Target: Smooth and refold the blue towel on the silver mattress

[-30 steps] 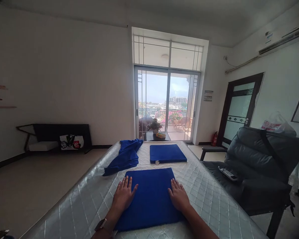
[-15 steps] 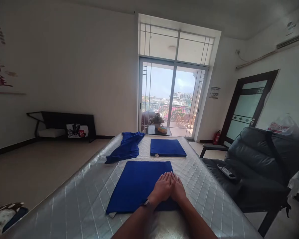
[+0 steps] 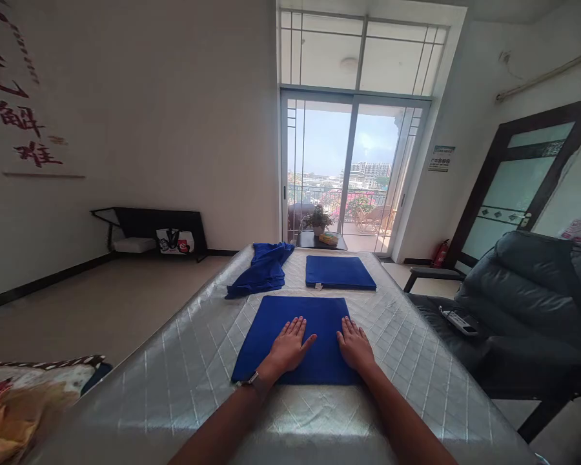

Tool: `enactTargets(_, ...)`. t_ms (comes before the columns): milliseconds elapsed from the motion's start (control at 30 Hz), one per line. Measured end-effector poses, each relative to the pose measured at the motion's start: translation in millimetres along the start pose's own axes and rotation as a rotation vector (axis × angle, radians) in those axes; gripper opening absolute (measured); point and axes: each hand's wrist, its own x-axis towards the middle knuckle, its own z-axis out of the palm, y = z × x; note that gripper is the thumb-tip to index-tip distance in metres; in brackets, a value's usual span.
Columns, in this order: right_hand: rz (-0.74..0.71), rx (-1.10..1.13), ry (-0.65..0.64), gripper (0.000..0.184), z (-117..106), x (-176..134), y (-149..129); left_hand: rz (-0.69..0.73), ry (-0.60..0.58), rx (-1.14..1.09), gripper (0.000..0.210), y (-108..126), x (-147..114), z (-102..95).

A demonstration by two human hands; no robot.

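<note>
A folded blue cloth (image 3: 295,310) lies flat on the silver quilted mattress (image 3: 174,368). My left hand (image 3: 286,349) rests palm down on its near middle, fingers spread, a watch on the wrist. My right hand (image 3: 356,345) lies flat on the cloth's right part, a short gap from the left hand. Neither hand grips anything. Farther along the mattress sits a second folded blue cloth (image 3: 339,272), and to its left a crumpled blue cloth (image 3: 264,268).
A dark leather armchair (image 3: 523,303) stands against the mattress's right side with a remote control (image 3: 459,321) on its seat. A patterned bag (image 3: 19,407) shows at lower left. Beyond the mattress are a small table with a plant (image 3: 319,229) and a glass balcony door (image 3: 348,174).
My hands were together on the cloth's right part; the left hand has slid leftward, so they now lie apart. The camera view has shifted forward and down.
</note>
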Motion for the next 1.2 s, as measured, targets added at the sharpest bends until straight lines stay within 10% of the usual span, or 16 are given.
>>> enactTargets(333,0.007,-0.009,-0.007,0.064,1.0,0.7,0.6,-0.176,0.076,0.084,0.08,-94.9,-47.5,-1.2)
enactTargets(1200,-0.011,-0.02,-0.059,0.069,-2.3,-66.6,-3.3,-0.242,0.137,0.095,0.088,-70.8,-46.1,-21.4)
